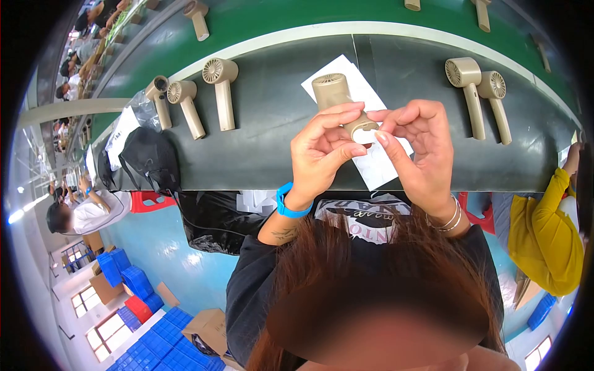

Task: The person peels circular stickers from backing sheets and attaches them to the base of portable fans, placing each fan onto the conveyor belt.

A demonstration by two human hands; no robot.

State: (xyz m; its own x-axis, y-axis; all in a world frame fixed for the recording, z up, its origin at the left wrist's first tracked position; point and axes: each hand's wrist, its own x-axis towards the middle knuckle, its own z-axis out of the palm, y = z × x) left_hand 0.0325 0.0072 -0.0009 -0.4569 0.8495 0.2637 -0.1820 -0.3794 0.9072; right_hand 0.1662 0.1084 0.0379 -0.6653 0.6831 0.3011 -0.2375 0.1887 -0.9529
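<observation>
The held fan (331, 93) is over the surface (266, 145), in front of white paper (378, 176), its head toward eleven o'clock and its handle end toward five. The left hand (322, 142), coming in from seven, is half curled: its fingers and thumb close around the handle near the end. The right hand (421, 145), from four, is curled with thumb and forefinger near each other; the thumb tip touches a white piece (364, 135) at the handle's end, though whether the two pinch it cannot be told. Three fans (223, 96) stand toward nine, two fans (469, 93) toward three, and a black bag (148, 157) sits between eight and nine.
</observation>
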